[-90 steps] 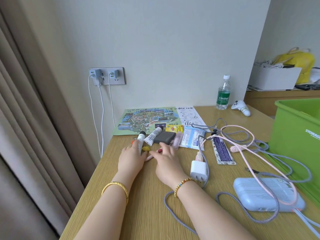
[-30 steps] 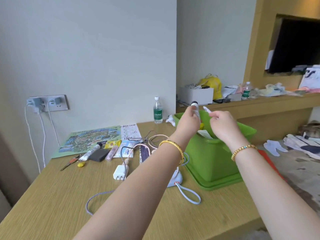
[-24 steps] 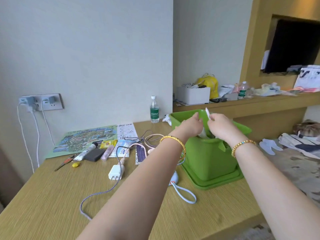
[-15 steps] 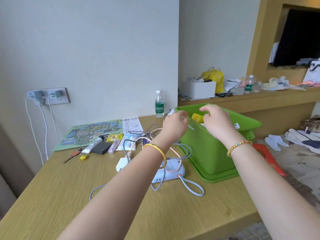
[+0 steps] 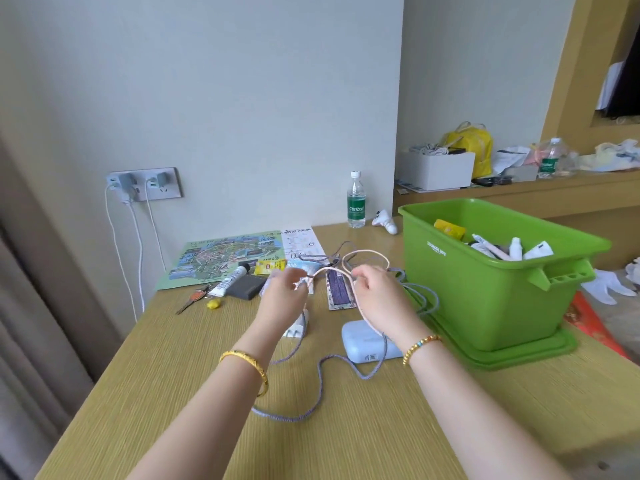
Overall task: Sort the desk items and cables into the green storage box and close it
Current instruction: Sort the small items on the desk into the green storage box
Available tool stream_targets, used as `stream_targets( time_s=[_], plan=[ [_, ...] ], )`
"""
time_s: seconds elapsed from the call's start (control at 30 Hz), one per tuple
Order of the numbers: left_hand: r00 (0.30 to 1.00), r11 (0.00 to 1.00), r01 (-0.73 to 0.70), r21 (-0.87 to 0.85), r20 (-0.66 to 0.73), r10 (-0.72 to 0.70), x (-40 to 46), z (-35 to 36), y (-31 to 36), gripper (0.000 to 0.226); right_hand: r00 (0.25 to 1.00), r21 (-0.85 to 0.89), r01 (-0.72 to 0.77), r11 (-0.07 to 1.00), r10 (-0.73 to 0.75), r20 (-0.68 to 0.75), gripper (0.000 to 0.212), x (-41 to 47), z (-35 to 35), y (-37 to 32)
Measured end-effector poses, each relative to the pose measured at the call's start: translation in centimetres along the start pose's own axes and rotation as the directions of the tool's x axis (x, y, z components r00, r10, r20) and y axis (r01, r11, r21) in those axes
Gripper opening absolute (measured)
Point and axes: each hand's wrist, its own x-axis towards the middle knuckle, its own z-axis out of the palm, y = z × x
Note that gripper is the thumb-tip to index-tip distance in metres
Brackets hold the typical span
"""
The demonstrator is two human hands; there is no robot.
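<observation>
The green storage box [image 5: 460,292] stands open on its green lid [image 5: 540,351] at the desk's right, with tubes and a yellow packet inside. Both hands are over the desk's middle, to the left of the box. My left hand [image 5: 282,299] pinches one end of the pink cable [image 5: 367,252]. My right hand [image 5: 379,296] grips the same cable further along, and a loop of it arcs above the desk. A grey braided cable [image 5: 320,386] trails across the desk to a white charger plug [image 5: 296,329]. A pale blue power bank [image 5: 363,342] lies beneath my right wrist.
Near the wall lie a printed map [image 5: 225,259], a white tube [image 5: 230,280], a dark case [image 5: 247,292], keys [image 5: 194,299], a yellow blob [image 5: 213,304] and a purple bookmark [image 5: 337,292]. A water bottle [image 5: 356,200] stands behind. Two chargers hang from the wall socket [image 5: 145,183].
Both hands dropped small items into the green box, then came back left over the desk. They now hold the pink cable, lifted off the surface.
</observation>
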Motion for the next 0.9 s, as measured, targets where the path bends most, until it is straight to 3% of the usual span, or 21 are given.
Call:
stream_targets(
  time_s=[0.13,0.2,0.27,0.33,0.47,0.53,0.63,0.77,0.83,0.9],
  plan=[
    [1.0,0.992,0.007,0.123,0.008,-0.008,-0.5,0.6,-3.1,0.047,0.965,-0.094,-0.11,0.989,0.129,0.228,0.035,-0.8,2.7,0.5],
    [0.999,0.995,0.03,0.09,0.02,-0.032,-0.7,0.9,-4.3,0.054,0.96,-0.18,-0.065,0.981,0.11,0.256,0.035,-1.1,3.8,0.5],
    [0.997,0.997,0.079,0.027,0.01,-0.079,-0.8,0.9,-5.2,0.041,0.971,-0.225,0.011,0.974,0.044,0.237,0.039,-1.3,4.5,0.4],
    [0.995,0.996,0.089,-0.015,-0.049,-0.09,-0.6,0.6,-6.0,0.029,0.97,-0.169,0.075,0.983,-0.032,0.242,0.044,-1.4,5.0,0.0],
    [0.976,0.985,0.088,-0.146,-0.186,-0.115,0.4,-0.8,-6.9,0.025,0.923,-0.011,0.157,0.988,-0.142,0.357,0.04,-1.2,6.5,-1.5],
    [0.965,0.974,0.088,-0.206,-0.225,-0.135,0.7,-1.6,-7.4,0.024,0.934,0.058,0.141,0.988,-0.152,0.323,0.037,-1.0,7.0,-2.1],
    [0.955,0.977,0.114,-0.18,-0.251,-0.158,0.6,-2.0,-8.2,0.028,0.982,0.092,0.103,0.99,-0.117,0.151,0.036,-0.7,6.4,-2.0],
    [0.956,0.993,0.109,-0.04,-0.27,-0.115,0.0,-2.2,-7.8,0.034,0.99,-0.151,0.081,0.985,-0.097,-0.101,0.034,0.1,3.9,0.4],
    [0.955,0.992,0.028,0.125,-0.297,0.011,-0.6,-2.0,-7.1,0.039,0.997,-0.252,0.009,0.968,-0.029,-0.075,0.03,0.2,2.9,1.6],
    [0.953,0.979,-0.097,0.179,-0.266,0.144,-1.7,-1.5,-5.9,0.037,0.998,-0.282,-0.03,0.959,0.044,0.046,0.026,0.0,2.6,2.1]
  ],
)
